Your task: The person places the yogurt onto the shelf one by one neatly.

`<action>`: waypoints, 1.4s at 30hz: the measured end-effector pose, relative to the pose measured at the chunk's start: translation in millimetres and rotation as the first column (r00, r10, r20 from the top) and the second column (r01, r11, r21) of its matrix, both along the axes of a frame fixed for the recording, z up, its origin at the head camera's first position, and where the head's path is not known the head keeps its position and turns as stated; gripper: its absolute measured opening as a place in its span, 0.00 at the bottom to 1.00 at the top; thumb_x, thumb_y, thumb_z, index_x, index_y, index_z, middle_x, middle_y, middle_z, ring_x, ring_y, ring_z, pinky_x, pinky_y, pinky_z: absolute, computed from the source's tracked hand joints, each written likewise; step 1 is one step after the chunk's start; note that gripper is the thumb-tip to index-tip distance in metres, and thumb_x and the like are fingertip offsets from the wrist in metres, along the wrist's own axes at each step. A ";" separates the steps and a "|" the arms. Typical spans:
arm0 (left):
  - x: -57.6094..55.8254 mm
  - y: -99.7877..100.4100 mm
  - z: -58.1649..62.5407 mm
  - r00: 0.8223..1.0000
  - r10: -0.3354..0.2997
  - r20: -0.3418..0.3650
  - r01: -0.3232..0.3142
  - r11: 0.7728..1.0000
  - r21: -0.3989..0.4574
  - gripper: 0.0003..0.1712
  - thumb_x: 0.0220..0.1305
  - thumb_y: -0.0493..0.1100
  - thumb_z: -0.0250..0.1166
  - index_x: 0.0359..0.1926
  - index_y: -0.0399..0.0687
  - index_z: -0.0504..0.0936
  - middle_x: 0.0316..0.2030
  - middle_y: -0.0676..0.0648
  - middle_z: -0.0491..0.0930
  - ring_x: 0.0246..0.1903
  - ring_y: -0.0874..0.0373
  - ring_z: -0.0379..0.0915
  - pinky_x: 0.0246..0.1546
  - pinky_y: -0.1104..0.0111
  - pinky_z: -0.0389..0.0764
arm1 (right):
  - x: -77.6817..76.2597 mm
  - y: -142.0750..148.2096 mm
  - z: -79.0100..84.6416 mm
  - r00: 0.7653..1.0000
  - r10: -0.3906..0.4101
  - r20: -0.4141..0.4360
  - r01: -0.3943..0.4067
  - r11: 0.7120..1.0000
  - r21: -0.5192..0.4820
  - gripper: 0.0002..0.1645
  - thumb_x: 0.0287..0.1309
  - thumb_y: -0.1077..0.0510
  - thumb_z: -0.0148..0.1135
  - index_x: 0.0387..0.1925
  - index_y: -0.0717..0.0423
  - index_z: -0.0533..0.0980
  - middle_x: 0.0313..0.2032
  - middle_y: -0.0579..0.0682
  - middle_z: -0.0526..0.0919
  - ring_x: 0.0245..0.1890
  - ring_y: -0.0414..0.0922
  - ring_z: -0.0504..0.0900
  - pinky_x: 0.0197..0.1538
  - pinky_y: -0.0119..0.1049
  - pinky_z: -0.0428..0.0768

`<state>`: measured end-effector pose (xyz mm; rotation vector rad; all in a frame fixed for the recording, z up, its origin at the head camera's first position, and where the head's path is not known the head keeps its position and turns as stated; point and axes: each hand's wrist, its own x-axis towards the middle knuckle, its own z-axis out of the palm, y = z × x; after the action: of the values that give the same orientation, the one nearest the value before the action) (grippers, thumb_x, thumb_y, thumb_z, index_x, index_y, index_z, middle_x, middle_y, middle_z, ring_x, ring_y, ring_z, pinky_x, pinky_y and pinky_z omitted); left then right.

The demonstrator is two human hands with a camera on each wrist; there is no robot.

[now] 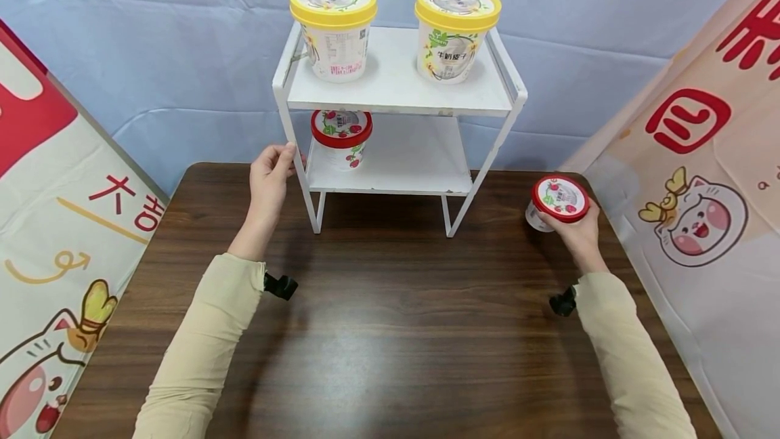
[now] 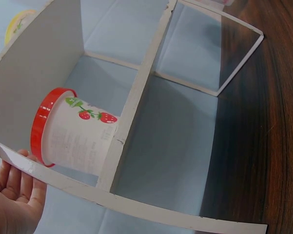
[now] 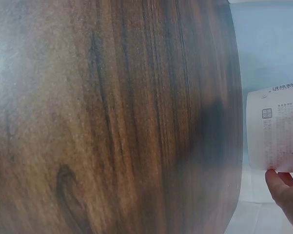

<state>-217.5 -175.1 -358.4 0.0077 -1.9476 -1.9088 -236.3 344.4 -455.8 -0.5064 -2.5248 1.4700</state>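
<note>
My left hand (image 1: 270,171) holds the left upright of a white two-tier shelf rack (image 1: 399,80); in the left wrist view its fingers (image 2: 24,183) wrap behind the bar. Just inside that upright, a white tub with a red lid (image 1: 342,141) and strawberry print stands on the lower tier. Right of the rack, my right hand (image 1: 579,232) grips another red-lidded tub (image 1: 559,199), which is upright near the table's back right corner. Only part of that tub's printed side (image 3: 278,129) shows in the right wrist view. Whether its base touches the table is unclear.
Two yellow-lidded tubs, one on the left (image 1: 337,29) and one on the right (image 1: 453,32), stand on the upper tier. The rack's thin legs rest on a dark wooden table (image 1: 378,330). A blue cloth hangs behind, with printed banners at both sides.
</note>
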 end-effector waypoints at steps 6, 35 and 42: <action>-0.7 -0.8 -1.4 1.000 0.000 0.005 0.000 1.000 0.008 0.10 0.65 0.45 0.55 0.30 0.44 0.74 0.27 0.54 0.77 0.31 0.63 0.72 0.38 0.70 0.74 | 5.4 -3.3 3.3 0.999 0.019 -0.033 -0.019 1.000 0.011 0.60 0.43 0.51 0.71 0.68 0.55 0.41 0.65 0.57 0.52 0.64 0.48 0.54 0.65 0.41 0.54; -1.0 0.3 0.3 1.000 0.013 -0.014 -0.013 1.000 0.008 0.11 0.66 0.43 0.55 0.29 0.42 0.74 0.24 0.58 0.77 0.29 0.65 0.71 0.35 0.74 0.74 | 28.5 -21.3 22.9 0.973 0.221 -0.064 -0.211 0.969 0.132 0.61 0.45 0.51 0.70 0.68 0.59 0.39 0.64 0.62 0.51 0.63 0.58 0.54 0.62 0.55 0.56; -0.1 0.2 0.3 1.000 0.006 -0.008 -0.006 1.000 0.005 0.10 0.66 0.44 0.55 0.28 0.47 0.73 0.24 0.59 0.77 0.30 0.64 0.72 0.39 0.65 0.75 | 33.6 -27.6 26.0 0.964 0.257 -0.061 -0.247 0.958 0.145 0.61 0.45 0.52 0.70 0.68 0.59 0.39 0.64 0.63 0.52 0.62 0.58 0.55 0.61 0.56 0.58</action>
<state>-217.6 -174.9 -358.1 0.0070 -1.9351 -1.9075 -202.7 316.8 -429.8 -0.1036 -2.6803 1.3492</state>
